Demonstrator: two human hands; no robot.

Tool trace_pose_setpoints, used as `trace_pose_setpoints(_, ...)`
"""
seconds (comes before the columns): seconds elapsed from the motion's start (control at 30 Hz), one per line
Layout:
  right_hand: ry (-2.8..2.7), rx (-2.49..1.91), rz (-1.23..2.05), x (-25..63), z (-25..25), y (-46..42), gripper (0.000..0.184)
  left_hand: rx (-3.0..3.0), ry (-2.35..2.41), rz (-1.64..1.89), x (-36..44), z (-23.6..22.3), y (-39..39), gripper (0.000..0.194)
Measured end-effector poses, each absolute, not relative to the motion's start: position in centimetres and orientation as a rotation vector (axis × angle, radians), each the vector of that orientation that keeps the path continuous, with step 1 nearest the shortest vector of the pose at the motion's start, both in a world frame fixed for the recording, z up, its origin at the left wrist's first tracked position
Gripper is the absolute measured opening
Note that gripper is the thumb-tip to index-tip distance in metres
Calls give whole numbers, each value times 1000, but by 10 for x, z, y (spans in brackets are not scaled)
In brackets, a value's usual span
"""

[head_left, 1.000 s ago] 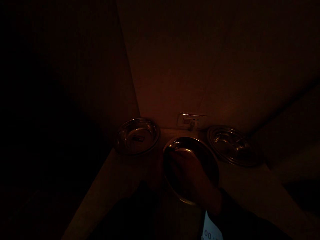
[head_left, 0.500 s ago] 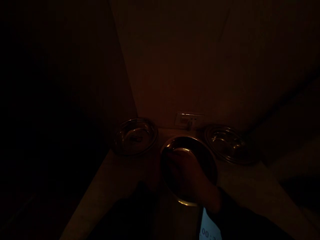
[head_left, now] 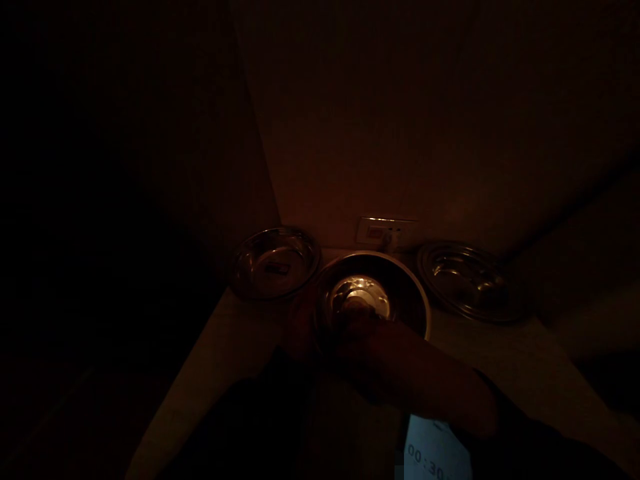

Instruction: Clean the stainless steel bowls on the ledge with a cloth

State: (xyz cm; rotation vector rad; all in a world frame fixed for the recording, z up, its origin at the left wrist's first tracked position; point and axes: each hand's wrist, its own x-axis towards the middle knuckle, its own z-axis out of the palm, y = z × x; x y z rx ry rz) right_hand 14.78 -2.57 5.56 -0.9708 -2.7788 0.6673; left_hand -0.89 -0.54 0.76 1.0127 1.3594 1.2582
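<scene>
The scene is very dark. A round metal bowl (head_left: 425, 313) with a bright rim stands in the middle of the table, its shiny bottom lit. My right hand (head_left: 365, 340) reaches into it from the right, over its near side. The right fingers are lost in shadow, and whether they hold anything does not show. My left hand (head_left: 299, 327) is only dimly seen, against the left side of the bowl and apparently gripping it. Near my right forearm lies a lit phone (head_left: 435, 447) showing a timer.
A metal dish (head_left: 240, 287) with a small dark item in it stands back left. Stacked metal plates or dishes (head_left: 465, 317) stand back right. Behind is a wall with a socket panel (head_left: 367, 230) and a plug in it. The pale table (head_left: 185, 380) drops off left and right.
My right hand has moved down and toward me inside the bowl, uncovering its shiny bottom. The bowl sits slightly farther back and left. More of the phone screen shows.
</scene>
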Motion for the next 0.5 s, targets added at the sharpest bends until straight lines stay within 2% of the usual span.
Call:
trace_pose_setpoints(0.27, -2601, -1183, 705, 130, 42, -34, 20, 954, 1499, 1444, -12, -4, -10, 24)
trace_pose_setpoints(0.37, -2559, -1222, 698, 128, 40, -34, 21, 858, 1555, 1482, -10, -2, -11, 27)
trace_pose_setpoints(0.5, -2749, -1131, 720, 145, 46, -27, 15, 849, 1324, 1439, -6, 6, -11, 38)
